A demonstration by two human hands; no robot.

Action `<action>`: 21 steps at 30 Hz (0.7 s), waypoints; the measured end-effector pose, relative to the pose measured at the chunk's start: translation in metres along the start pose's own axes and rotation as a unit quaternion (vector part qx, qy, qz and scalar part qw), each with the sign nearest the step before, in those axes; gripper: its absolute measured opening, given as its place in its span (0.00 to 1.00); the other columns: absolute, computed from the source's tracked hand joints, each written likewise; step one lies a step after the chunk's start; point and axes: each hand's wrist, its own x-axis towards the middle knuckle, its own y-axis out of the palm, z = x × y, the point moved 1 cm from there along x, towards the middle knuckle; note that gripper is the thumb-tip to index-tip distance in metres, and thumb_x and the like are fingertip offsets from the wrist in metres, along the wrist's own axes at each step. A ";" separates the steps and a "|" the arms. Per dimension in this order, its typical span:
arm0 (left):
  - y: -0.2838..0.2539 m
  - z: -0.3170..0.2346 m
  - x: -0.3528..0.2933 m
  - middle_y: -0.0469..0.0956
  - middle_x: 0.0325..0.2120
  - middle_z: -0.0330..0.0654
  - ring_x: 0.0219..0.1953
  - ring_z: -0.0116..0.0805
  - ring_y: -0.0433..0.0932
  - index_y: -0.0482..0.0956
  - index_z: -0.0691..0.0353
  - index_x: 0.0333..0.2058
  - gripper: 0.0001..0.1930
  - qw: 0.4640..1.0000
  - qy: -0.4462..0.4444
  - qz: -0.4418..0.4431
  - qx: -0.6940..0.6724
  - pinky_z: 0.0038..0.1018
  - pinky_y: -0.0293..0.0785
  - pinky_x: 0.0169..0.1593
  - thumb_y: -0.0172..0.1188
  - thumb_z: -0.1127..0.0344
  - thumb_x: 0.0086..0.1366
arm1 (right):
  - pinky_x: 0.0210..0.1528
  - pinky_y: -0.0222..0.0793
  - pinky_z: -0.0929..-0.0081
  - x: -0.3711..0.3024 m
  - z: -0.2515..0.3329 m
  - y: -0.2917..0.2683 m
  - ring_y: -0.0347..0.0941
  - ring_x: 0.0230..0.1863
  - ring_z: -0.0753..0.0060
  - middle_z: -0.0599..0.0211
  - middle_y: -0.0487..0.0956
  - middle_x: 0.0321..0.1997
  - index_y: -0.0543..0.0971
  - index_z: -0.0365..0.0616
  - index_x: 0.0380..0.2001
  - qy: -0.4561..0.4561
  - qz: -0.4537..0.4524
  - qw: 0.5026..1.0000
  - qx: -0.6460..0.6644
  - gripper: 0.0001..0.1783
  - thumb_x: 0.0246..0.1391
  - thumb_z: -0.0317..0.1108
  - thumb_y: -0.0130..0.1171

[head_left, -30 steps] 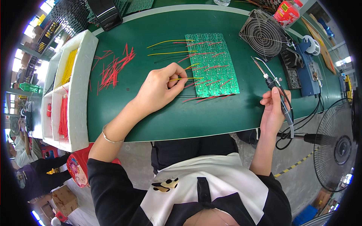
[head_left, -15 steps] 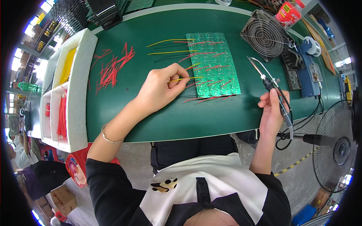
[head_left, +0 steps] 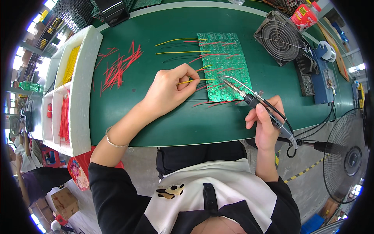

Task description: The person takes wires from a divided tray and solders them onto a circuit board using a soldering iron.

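My left hand (head_left: 171, 86) pinches a yellow wire (head_left: 206, 80), whose tip lies over the left part of a green circuit board panel (head_left: 243, 78). Red, yellow and black wires stick out from the panel in rows. My right hand (head_left: 268, 124) is closed round a soldering iron (head_left: 252, 99) that has a thin curved tube beside its tip. The iron points up and left, with its tip above the lower middle of the panel, a little right of the yellow wire's end. Whether the tip touches the board I cannot tell.
Loose red wires (head_left: 119, 70) lie left of my left hand. A white foam box (head_left: 83, 97) holds yellow and red wires in compartments. At the right stand a square fan (head_left: 278, 39), a blue soldering station (head_left: 322, 74), a red-labelled bottle (head_left: 306, 16) and a large fan (head_left: 350, 156).
My right hand has brought the soldering iron leftward from beside the panel to over it. My left hand keeps its pinch on the yellow wire. The whole view has shifted slightly.
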 end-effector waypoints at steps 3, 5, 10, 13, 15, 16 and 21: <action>0.001 -0.001 0.000 0.59 0.10 0.33 0.15 0.18 0.54 0.73 0.65 0.27 0.03 1.000 0.001 0.003 0.003 0.19 0.53 0.19 0.58 0.73 0.53 | 0.16 0.63 0.83 -0.002 -0.001 -0.001 0.67 0.11 0.77 0.57 0.74 0.15 0.64 0.39 0.25 0.002 -0.004 1.000 -0.004 0.11 0.50 0.30 0.55; 0.001 -0.001 0.000 0.59 0.10 0.33 0.15 0.18 0.54 0.73 0.65 0.26 0.04 1.000 0.000 0.005 0.004 0.19 0.54 0.20 0.58 0.73 0.53 | 0.16 0.63 0.83 -0.002 -0.001 0.000 0.67 0.11 0.77 0.57 0.73 0.15 0.64 0.39 0.25 0.002 0.000 1.000 -0.006 0.11 0.50 0.30 0.55; 0.001 0.000 -0.001 0.61 0.11 0.33 0.15 0.18 0.55 0.73 0.65 0.26 0.03 1.000 -0.008 0.008 -0.002 0.19 0.55 0.20 0.58 0.73 0.53 | 0.16 0.63 0.83 -0.003 -0.002 0.000 0.67 0.11 0.77 0.57 0.73 0.15 0.64 0.39 0.25 0.002 0.008 1.000 -0.011 0.11 0.50 0.30 0.55; 0.000 -0.001 -0.002 0.62 0.11 0.33 0.15 0.18 0.55 0.73 0.65 0.26 0.03 1.000 -0.007 0.007 0.001 0.18 0.55 0.20 0.58 0.74 0.53 | 0.16 0.63 0.83 -0.004 0.000 0.001 0.67 0.11 0.77 0.58 0.73 0.15 0.63 0.39 0.25 0.001 0.010 1.000 -0.016 0.11 0.50 0.30 0.55; -0.001 -0.002 -0.002 0.62 0.11 0.33 0.15 0.17 0.55 0.73 0.66 0.27 0.04 1.000 -0.004 0.006 0.005 0.18 0.56 0.20 0.58 0.74 0.53 | 0.16 0.63 0.83 -0.003 0.001 0.001 0.67 0.11 0.77 0.58 0.73 0.15 0.63 0.39 0.25 0.003 0.012 1.000 -0.018 0.11 0.50 0.30 0.55; 0.000 -0.001 0.000 0.62 0.11 0.33 0.15 0.17 0.55 0.73 0.66 0.27 0.03 1.000 -0.006 0.010 -0.001 0.18 0.55 0.19 0.58 0.74 0.53 | 0.16 0.63 0.83 -0.002 0.000 0.001 0.67 0.11 0.77 0.58 0.73 0.15 0.63 0.39 0.25 0.002 0.013 1.000 -0.017 0.11 0.50 0.30 0.55; -0.001 0.000 0.003 0.61 0.11 0.33 0.15 0.17 0.55 0.73 0.66 0.27 0.03 1.000 -0.005 0.015 0.001 0.18 0.55 0.19 0.58 0.74 0.53 | 0.16 0.63 0.84 0.000 0.000 0.000 0.67 0.11 0.77 0.57 0.73 0.15 0.64 0.39 0.25 -0.005 0.008 1.000 -0.019 0.10 0.50 0.30 0.54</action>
